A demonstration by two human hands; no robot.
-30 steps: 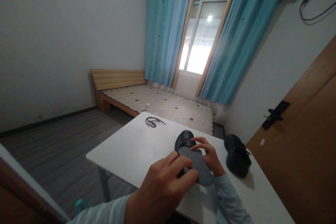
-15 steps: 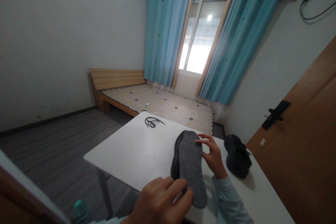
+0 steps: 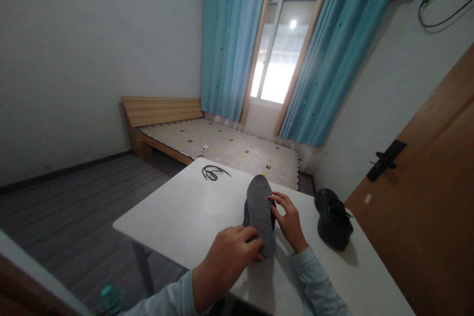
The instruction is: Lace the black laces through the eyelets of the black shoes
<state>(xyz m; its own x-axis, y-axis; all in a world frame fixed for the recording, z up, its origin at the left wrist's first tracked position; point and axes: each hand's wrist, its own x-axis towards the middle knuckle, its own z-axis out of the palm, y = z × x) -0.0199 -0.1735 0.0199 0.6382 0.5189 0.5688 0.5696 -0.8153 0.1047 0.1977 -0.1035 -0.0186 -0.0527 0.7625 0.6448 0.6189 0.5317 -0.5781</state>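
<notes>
A grey felt insole lies lengthwise over a black shoe on the white table; the shoe is almost wholly hidden beneath it. My left hand pinches the near heel end of the insole. My right hand touches the insole's right edge with spread fingertips. A second black shoe stands alone to the right of my right hand.
A loose black shoelace lies at the table's far corner. Behind the table is a low wooden bed with a patterned mattress, blue curtains and a window. A wooden door stands at the right. A teal bottle sits on the floor.
The insole has swung from lying across the shoe's near end to lying along the shoe's length. My left hand moved back toward me with the heel end; my right hand followed the edge.
</notes>
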